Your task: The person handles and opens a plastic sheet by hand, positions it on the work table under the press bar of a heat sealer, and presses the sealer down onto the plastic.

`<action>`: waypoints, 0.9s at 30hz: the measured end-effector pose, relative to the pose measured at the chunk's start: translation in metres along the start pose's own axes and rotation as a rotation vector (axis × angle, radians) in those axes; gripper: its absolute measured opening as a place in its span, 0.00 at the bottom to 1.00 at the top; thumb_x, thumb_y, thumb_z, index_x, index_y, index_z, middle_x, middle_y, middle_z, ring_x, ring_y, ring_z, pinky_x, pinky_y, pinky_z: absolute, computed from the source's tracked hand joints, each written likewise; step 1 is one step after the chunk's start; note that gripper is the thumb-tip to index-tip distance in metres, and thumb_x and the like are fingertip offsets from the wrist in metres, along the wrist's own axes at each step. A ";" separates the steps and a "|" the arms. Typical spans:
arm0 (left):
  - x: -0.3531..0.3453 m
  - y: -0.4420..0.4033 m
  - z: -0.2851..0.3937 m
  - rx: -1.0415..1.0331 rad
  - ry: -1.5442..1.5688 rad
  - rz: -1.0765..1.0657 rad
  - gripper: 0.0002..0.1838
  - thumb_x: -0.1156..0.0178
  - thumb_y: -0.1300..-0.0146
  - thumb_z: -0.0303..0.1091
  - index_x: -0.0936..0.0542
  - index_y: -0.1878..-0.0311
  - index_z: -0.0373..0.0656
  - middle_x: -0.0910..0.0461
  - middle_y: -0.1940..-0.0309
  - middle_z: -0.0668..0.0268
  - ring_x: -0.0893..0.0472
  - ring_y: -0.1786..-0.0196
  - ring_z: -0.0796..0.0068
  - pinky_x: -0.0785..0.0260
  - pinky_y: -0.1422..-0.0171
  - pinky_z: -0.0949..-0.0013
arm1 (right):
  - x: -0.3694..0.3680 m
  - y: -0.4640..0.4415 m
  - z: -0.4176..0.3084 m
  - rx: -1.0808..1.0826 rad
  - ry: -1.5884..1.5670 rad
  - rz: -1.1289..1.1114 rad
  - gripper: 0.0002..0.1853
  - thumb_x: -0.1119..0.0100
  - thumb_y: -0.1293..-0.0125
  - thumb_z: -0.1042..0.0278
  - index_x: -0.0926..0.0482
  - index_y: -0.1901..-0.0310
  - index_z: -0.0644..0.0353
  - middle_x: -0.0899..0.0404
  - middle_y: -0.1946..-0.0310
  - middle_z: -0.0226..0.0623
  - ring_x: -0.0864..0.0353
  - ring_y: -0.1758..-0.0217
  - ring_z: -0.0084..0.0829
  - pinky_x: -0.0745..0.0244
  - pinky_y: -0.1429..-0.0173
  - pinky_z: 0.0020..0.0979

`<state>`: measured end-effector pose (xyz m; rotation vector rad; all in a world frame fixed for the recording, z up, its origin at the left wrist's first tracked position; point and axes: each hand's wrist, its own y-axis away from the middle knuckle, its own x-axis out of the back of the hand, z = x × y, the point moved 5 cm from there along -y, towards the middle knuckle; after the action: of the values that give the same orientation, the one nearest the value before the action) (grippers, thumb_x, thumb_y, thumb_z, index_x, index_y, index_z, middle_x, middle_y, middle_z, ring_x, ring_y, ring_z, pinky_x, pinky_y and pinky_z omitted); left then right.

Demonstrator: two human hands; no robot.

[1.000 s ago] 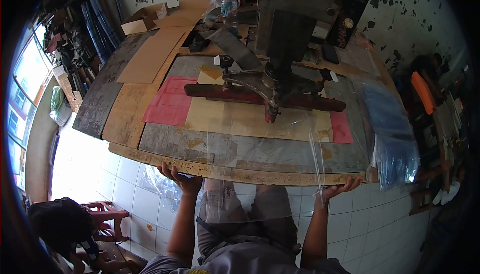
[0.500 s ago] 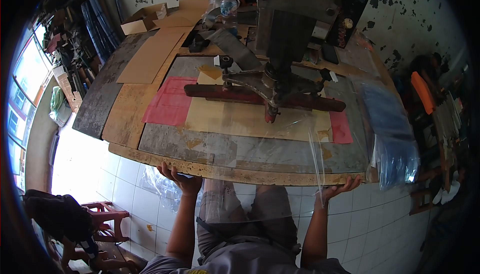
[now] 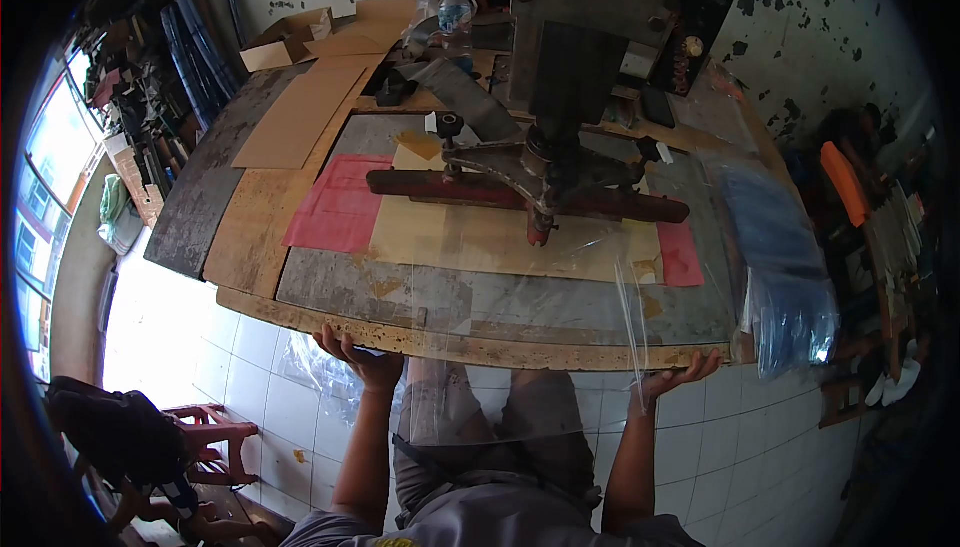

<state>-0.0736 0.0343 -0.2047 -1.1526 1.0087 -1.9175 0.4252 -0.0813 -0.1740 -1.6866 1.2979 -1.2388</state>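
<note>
No words or numbers can be read here. The bottle point(image 3: 456, 19) at the back of the worktop point(image 3: 480, 351) has a blue and white label point(image 3: 455, 13), but any writing on it is too small to read. The yellow mark point(image 3: 394, 542) on the gray shirt point(image 3: 480, 517) is cut off and blurry.

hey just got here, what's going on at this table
A person stands at a worktable with the left hand and right hand against its wooden front edge, from below. A clear plastic sheet lies between them and hangs over that edge. Behind it, a long press bar is over a yellowish sheet; whether it is pressing on anything I can't tell. Bluish plastic sheets lie at the right. Another person is low by a red stool.
</note>
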 end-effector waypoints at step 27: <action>0.001 0.000 0.000 -0.012 0.022 0.019 0.56 0.26 0.39 0.58 0.53 0.19 0.54 0.54 0.19 0.43 0.57 0.17 0.25 0.61 0.20 0.19 | -0.002 0.004 0.004 -0.018 0.002 0.015 0.34 0.76 0.16 0.39 0.42 0.25 0.59 0.52 0.17 0.53 0.65 0.12 0.62 0.65 0.15 0.71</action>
<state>-0.0741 0.0337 -0.2045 -1.1267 1.0405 -1.9159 0.4273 -0.0812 -0.1796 -1.6864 1.3240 -1.2237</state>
